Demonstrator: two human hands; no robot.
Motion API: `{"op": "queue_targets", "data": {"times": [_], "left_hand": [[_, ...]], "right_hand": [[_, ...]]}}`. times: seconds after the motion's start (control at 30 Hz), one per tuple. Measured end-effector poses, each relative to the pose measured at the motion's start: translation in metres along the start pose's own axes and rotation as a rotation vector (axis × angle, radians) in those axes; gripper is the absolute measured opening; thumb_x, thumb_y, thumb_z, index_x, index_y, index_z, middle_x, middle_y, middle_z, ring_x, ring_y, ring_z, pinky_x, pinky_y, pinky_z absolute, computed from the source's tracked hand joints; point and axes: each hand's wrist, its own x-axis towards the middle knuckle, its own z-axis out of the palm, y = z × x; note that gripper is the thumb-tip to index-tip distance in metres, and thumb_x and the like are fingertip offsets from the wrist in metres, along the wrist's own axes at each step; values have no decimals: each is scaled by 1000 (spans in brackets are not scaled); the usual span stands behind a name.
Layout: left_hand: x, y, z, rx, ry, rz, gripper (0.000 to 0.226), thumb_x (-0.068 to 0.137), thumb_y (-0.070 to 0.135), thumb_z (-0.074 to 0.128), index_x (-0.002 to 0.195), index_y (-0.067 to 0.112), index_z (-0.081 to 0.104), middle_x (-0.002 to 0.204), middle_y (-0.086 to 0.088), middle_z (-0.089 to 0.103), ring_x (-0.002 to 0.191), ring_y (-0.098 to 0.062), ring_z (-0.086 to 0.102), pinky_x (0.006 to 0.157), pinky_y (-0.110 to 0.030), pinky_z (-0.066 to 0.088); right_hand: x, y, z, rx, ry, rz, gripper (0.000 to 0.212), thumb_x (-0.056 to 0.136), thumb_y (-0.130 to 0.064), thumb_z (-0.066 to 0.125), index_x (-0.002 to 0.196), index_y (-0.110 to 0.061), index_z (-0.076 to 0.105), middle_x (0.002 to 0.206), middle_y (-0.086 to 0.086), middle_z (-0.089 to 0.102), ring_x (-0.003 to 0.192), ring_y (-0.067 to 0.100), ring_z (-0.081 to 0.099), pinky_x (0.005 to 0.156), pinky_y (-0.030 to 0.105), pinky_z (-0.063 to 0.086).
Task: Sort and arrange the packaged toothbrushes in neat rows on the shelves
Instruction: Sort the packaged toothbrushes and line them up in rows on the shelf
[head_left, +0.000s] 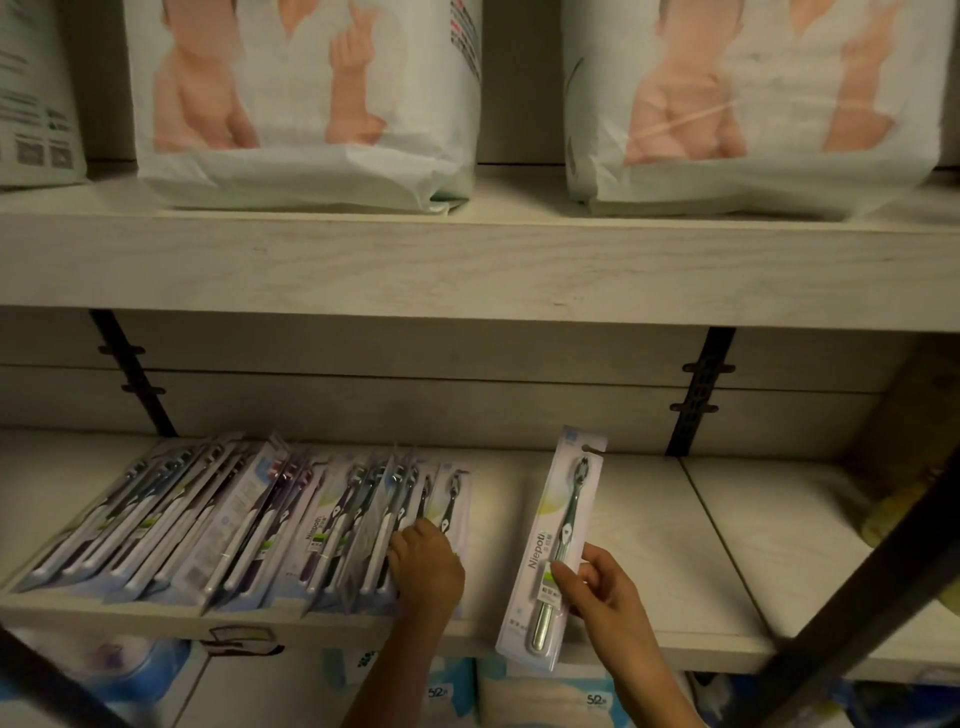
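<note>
Wooden shelf (649, 545): right hand (602, 587) pinches pack (563, 519), bristles rearward; left hand (428, 569) perhaps grips row (208, 519).

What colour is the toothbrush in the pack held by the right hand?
Dark green toothbrush, paler toward the handle end; head view.

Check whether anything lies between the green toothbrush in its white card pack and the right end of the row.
No object lies on the pale wooden shelf between them. The right hand holds the green toothbrush pack beside the row of packaged toothbrushes; only the left hand rests on the row's last pack.
</note>
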Motion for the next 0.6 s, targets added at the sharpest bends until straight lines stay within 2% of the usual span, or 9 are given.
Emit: {"op": "queue_targets", "data": {"times": [0.17,0.3,0.4,0.47,0.6], "left_hand": [[15,2,-7,-166,-94,-93,67,72,39,70,124,8,43,130,-10,48,122,-26,42,104,-33,34],[3,2,-16,-332,10,-59,72,67,33,77,126,10,42,130,-10,42,119,-24,43,101,-34,42],[-11,-1,-25,-609,104,-26,72,62,18,81,123,8,44,123,-11,43,108,-25,50,85,-35,51],[-22,1,-30,-848,109,-35,68,62,9,82,120,7,45,115,-9,50,104,-25,53,83,-37,50],[-40,22,-34,-1169,-112,-49,56,65,12,82,109,15,48,99,-5,61,85,-21,61,69,-32,50]], "right_hand": [[2,-1,0,-5,8,7,22,88,-17,60,109,-18,56,96,7,72,85,16,71,75,32,57],[4,-4,1,-42,-1,-9,23,88,-19,60,111,-19,55,95,6,72,85,15,71,82,36,57],[2,-7,-2,-59,-12,-23,22,89,-19,58,111,-22,55,92,7,72,85,14,71,80,31,57],[-1,-9,-6,-60,-12,-30,22,90,-20,57,112,-24,55,94,6,71,86,13,71,76,27,57],[-5,-8,-28,-141,48,-36,23,92,-24,54,113,-31,52,96,2,69,84,10,70,69,22,57]]}}
